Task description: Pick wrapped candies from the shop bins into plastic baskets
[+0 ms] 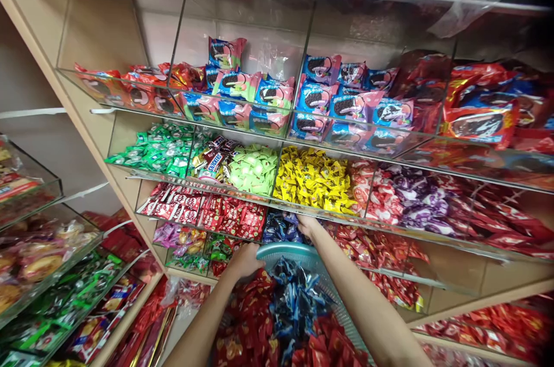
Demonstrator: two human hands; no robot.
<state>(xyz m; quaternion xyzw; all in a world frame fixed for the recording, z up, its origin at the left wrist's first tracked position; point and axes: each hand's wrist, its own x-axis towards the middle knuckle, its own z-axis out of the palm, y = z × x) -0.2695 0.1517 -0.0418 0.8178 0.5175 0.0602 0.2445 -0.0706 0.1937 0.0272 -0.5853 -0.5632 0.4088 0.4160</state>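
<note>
From the head, one camera looks forward and down over a basket [281, 247] onto shelves [104, 26] close ahead

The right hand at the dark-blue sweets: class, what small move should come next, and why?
Probably ease the right hand back over the basket: that hand is at the dark-blue sweets, the basket with blue packets lies just below, and the left hand is at its rim, perhaps steadying it.
</note>
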